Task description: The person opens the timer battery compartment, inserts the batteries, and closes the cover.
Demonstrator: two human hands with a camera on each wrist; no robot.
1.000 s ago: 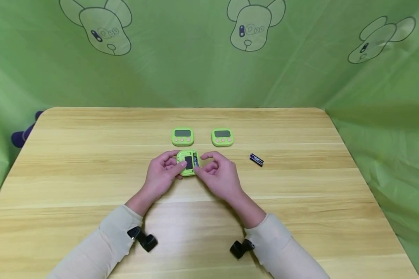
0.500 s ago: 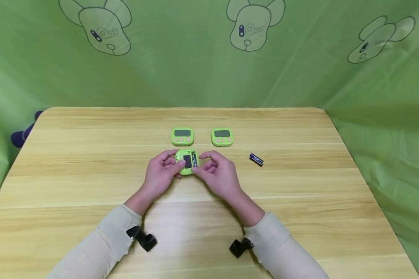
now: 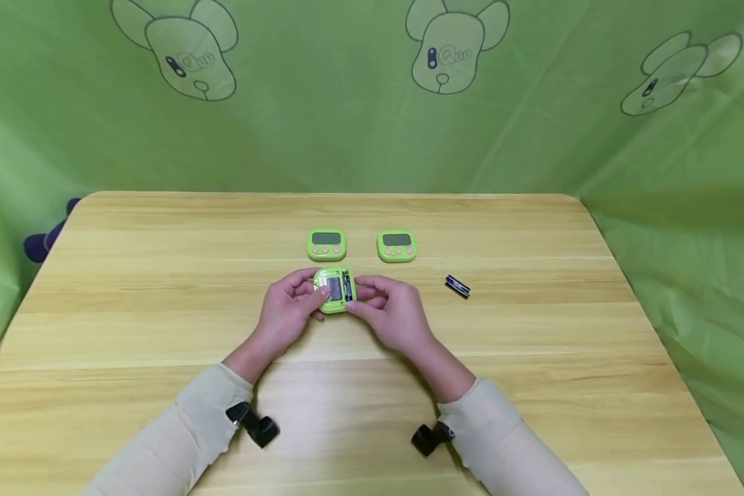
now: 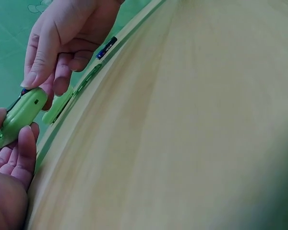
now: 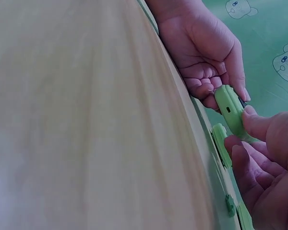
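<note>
Right hand [image 3: 397, 313] closer, left hand [image 3: 285, 310] also gripping timer [image 3: 336, 287], back up, battery [image 3: 347, 286] running front-to-back

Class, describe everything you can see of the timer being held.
The timer is light green, rounded and plastic-looking. In the head view its back shows, with a rectangular panel and, right of it, at least one exposed dark-blue battery; whether that is fully seated is unclear. A small dark opening marks one edge. It is held above the table, in front of the other timers. The left grip holds its left side, partly covering the back; the right grip pinches its right side.
</note>
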